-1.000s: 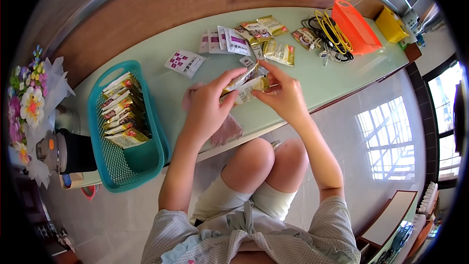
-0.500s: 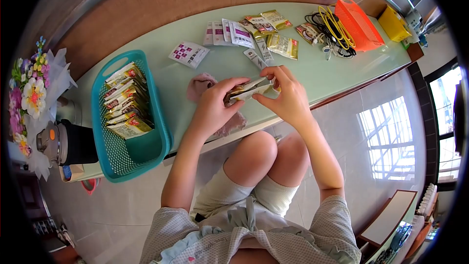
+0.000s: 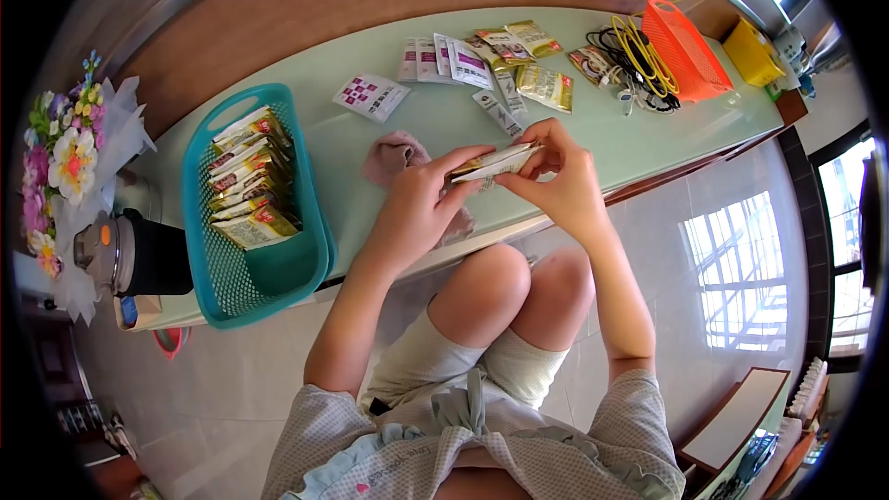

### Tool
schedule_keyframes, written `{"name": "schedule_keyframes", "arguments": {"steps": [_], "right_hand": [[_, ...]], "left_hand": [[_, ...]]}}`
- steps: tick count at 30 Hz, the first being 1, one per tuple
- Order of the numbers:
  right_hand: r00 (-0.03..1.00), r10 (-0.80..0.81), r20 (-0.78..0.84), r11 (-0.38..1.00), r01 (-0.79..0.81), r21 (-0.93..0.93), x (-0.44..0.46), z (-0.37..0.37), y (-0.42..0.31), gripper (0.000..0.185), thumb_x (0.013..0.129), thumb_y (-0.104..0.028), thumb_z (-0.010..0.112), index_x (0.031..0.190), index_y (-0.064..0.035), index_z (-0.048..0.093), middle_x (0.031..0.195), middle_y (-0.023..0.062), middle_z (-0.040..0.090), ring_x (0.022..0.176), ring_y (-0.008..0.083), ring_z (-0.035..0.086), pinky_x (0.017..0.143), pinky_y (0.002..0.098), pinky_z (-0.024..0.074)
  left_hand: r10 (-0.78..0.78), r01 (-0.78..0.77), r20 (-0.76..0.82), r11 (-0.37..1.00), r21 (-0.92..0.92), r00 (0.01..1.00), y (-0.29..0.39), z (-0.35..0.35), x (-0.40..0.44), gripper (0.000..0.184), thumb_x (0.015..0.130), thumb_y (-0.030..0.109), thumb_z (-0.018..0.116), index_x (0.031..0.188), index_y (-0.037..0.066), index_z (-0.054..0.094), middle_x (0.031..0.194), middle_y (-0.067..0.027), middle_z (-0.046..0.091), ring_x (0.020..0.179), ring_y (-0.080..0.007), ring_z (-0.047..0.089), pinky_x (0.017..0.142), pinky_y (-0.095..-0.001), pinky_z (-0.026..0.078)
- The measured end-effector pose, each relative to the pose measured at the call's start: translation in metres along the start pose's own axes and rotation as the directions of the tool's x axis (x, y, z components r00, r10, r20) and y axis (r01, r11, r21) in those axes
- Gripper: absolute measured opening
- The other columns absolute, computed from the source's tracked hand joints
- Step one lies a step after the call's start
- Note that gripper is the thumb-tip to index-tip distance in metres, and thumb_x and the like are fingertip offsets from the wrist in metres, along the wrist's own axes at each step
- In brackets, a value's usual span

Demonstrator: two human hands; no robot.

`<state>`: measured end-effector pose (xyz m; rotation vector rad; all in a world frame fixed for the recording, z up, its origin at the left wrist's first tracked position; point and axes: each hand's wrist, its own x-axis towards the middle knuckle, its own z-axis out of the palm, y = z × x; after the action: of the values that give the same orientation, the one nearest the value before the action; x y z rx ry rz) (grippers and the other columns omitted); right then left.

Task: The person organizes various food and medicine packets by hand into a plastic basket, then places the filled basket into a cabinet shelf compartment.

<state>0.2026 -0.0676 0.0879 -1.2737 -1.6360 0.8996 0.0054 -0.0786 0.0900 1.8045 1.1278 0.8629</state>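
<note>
Above the table's front edge, a gold-and-white food sachet (image 3: 498, 163) is held between both hands, perhaps with another sachet stacked against it. My left hand (image 3: 428, 196) pinches its left end between thumb and fingers. At the right end, the thumb and curled fingers of my right hand (image 3: 561, 171) grip it. A pinkish cloth (image 3: 396, 156) lies crumpled on the table behind my left wrist. To the left stands a teal basket (image 3: 215, 268) with a row of similar gold sachets (image 3: 255, 176) upright along its back part.
Toward the back lie white-and-purple packets (image 3: 372, 97), narrow white sachets (image 3: 497, 113) and gold packets (image 3: 544, 88). Farther right are coiled cables (image 3: 639, 56), an orange basket (image 3: 681, 51) and a yellow box (image 3: 750, 51). A dark jug (image 3: 153, 255) and artificial flowers (image 3: 69, 167) stand at left.
The sachet pieces, spread apart at an angle before, are now brought together and lie flatter between my hands. Both hands have shifted slightly right in view, as has the whole table.
</note>
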Motion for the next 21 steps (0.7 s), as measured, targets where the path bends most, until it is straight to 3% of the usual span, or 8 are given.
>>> {"name": "schedule_keyframes", "arguments": {"steps": [1,4,7,10,13,20,21], "right_hand": [[1.000,-0.019,0.004,0.999,0.019,0.027,-0.001,-0.001,-0.003,0.042,0.066,-0.004,0.081,0.100,-0.0013,0.057,0.074,0.0051,0.065,0.064,0.0072,0.060,0.066,0.0232,0.0497],[0.994,-0.090,0.057,0.990,0.083,0.112,-0.007,-0.006,-0.016,0.043,0.068,0.000,0.079,0.105,0.0000,0.057,0.074,0.0038,0.065,0.065,0.0066,0.060,0.066,0.0216,0.0490],[0.984,-0.094,0.152,0.951,0.043,0.305,-0.009,-0.009,-0.016,0.041,0.071,0.003,0.077,0.107,0.0018,0.057,0.072,0.0028,0.065,0.066,0.0060,0.060,0.066,0.0214,0.0483],[0.984,-0.096,0.153,0.929,0.033,0.368,-0.013,0.002,-0.031,0.038,0.072,0.004,0.076,0.105,0.0024,0.057,0.070,0.0023,0.065,0.067,0.0048,0.060,0.065,0.0206,0.0473],[0.976,-0.159,0.151,0.927,0.095,0.364,-0.012,0.014,-0.042,0.036,0.072,0.003,0.077,0.103,0.0005,0.058,0.071,0.0018,0.065,0.065,0.0039,0.060,0.061,0.0196,0.0458],[0.954,-0.208,0.214,0.910,0.109,0.400,-0.005,0.058,-0.083,0.033,0.072,0.000,0.079,0.098,-0.0010,0.059,0.072,0.0015,0.064,0.062,0.0028,0.059,0.054,0.0181,0.0442],[0.953,-0.207,0.222,0.902,0.098,0.420,-0.004,0.065,-0.089,0.033,0.072,0.000,0.079,0.098,-0.0006,0.059,0.073,0.0019,0.064,0.062,0.0028,0.059,0.054,0.0182,0.0445]], "left_hand": [[-0.017,0.017,0.011,1.000,0.002,1.000,0.004,-0.001,-0.003,0.035,0.090,0.000,0.058,0.124,0.005,0.058,0.096,-0.0083,0.067,0.083,-0.0067,0.059,0.072,-0.0257,0.050],[0.047,-0.056,-0.048,0.976,-0.210,0.998,0.009,-0.002,-0.016,0.032,0.092,0.008,0.058,0.123,0.007,0.058,0.084,-0.0141,0.066,0.069,-0.0166,0.065,0.058,-0.0299,0.049],[0.060,-0.072,-0.042,0.927,-0.369,0.997,0.014,-0.009,-0.027,0.033,0.092,0.008,0.057,0.125,0.006,0.054,0.090,-0.0122,0.066,0.076,-0.0181,0.066,0.064,-0.0288,0.050],[0.025,-0.052,-0.118,0.972,-0.229,0.993,0.037,-0.025,-0.048,0.039,0.090,0.001,0.059,0.128,0.001,0.048,0.106,-0.0077,0.062,0.093,-0.0094,0.057,0.076,-0.0244,0.051],[0.011,-0.039,-0.126,0.975,-0.219,0.992,0.043,-0.042,-0.059,0.035,0.089,0.002,0.061,0.121,0.000,0.046,0.102,-0.0067,0.061,0.090,-0.0082,0.057,0.076,-0.0233,0.050],[0.064,-0.056,-0.269,0.998,0.038,0.961,0.053,-0.096,-0.093,0.030,0.081,0.000,0.070,0.108,-0.003,0.057,0.100,-0.0079,0.064,0.088,-0.0115,0.062,0.067,-0.0243,0.055],[0.088,-0.090,-0.366,0.996,0.012,0.927,0.049,-0.099,-0.096,0.028,0.078,0.005,0.073,0.103,-0.001,0.061,0.092,-0.0085,0.068,0.081,-0.0139,0.066,0.073,-0.0264,0.052]]}}
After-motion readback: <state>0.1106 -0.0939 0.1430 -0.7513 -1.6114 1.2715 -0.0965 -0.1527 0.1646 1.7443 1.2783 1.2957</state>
